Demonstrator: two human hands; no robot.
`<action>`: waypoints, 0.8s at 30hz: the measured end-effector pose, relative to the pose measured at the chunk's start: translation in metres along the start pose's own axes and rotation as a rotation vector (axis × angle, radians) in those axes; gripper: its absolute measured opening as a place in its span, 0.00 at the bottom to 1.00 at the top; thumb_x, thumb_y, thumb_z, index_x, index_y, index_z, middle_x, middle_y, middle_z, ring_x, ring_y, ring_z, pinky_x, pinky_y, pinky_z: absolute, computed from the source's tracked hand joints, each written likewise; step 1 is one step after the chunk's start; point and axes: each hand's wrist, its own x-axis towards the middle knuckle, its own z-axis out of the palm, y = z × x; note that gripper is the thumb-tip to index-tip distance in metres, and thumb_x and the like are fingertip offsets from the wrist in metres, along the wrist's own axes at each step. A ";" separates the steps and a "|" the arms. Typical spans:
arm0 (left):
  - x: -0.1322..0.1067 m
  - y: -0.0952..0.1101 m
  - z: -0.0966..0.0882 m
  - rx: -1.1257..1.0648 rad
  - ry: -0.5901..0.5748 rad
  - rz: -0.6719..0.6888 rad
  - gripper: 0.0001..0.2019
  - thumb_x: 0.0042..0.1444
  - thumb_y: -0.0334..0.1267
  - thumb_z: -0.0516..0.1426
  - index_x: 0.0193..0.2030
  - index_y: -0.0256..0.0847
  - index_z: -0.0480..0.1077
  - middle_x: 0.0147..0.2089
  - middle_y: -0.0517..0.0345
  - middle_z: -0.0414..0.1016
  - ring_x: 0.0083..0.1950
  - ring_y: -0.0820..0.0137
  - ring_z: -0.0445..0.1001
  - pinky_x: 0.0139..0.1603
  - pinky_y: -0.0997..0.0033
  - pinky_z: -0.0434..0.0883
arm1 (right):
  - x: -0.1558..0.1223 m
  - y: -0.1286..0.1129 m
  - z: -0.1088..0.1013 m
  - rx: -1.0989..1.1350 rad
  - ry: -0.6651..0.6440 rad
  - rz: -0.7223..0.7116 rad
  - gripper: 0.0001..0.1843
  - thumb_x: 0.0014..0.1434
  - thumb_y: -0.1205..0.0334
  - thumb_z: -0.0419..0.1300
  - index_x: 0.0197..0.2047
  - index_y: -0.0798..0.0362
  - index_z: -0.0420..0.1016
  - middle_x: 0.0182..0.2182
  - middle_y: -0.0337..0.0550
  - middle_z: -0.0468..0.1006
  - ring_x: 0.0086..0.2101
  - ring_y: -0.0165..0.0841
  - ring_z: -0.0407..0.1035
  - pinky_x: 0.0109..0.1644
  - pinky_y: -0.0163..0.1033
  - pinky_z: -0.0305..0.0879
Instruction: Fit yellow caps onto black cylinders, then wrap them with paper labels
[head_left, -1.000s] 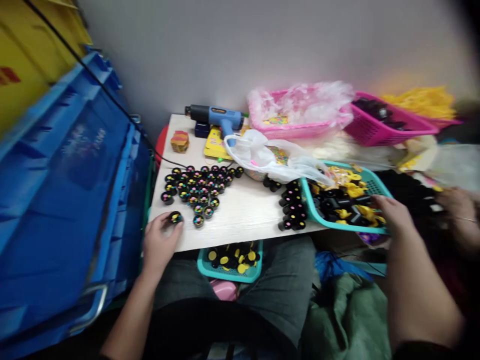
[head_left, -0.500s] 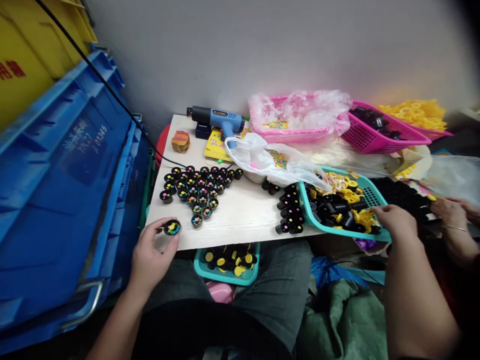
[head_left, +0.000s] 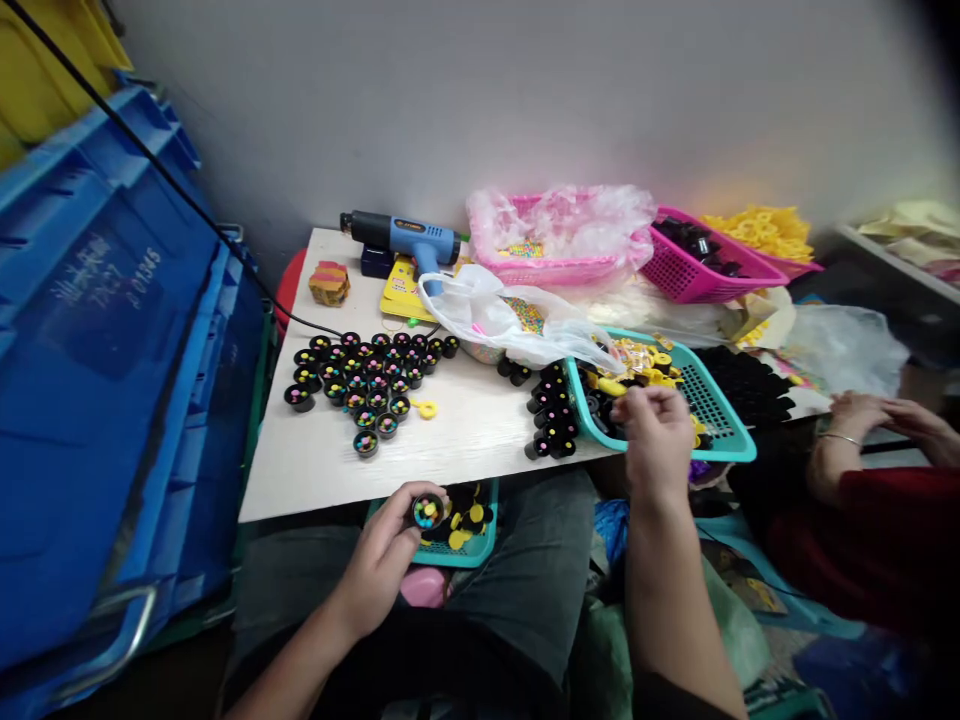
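Note:
My left hand is closed on a small black cup filled with coloured beads, held below the table's front edge over a small teal basket of black and yellow caps on my lap. My right hand hovers with curled fingers above the near rim of a teal tray holding black cups and yellow parts; what it pinches is too small to make out. Several filled black cups stand in a cluster on the white table. Empty black cups sit beside the tray.
Blue crates stand close on the left. A blue heat gun, pink baskets, a plastic bag of beads and a yellow ring lie on the table. Another person's hands work at the right.
My left hand has carried the filled cup from the table's left front corner down to my lap, over the small basket. My right hand has lifted back from the tray's right side.

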 end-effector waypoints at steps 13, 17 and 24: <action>0.012 0.001 0.010 0.093 -0.038 0.194 0.17 0.65 0.45 0.46 0.56 0.42 0.60 0.50 0.50 0.68 0.49 0.61 0.68 0.51 0.61 0.67 | -0.151 0.001 0.059 0.460 -0.653 0.683 0.12 0.49 0.58 0.70 0.32 0.53 0.72 0.20 0.34 0.75 0.22 0.26 0.69 0.30 0.31 0.64; 0.010 0.001 0.009 0.161 -0.016 0.234 0.16 0.65 0.44 0.45 0.56 0.42 0.59 0.51 0.50 0.65 0.50 0.61 0.66 0.52 0.60 0.66 | -0.156 0.001 0.060 0.448 -0.694 0.686 0.12 0.49 0.58 0.70 0.29 0.53 0.71 0.19 0.33 0.73 0.21 0.25 0.66 0.29 0.31 0.62; 0.009 0.004 0.010 0.199 0.014 0.233 0.13 0.64 0.42 0.46 0.53 0.42 0.60 0.48 0.51 0.66 0.48 0.62 0.67 0.50 0.61 0.67 | -0.159 0.007 0.062 0.466 -0.757 0.711 0.13 0.50 0.57 0.69 0.28 0.53 0.70 0.20 0.33 0.73 0.21 0.25 0.65 0.30 0.31 0.61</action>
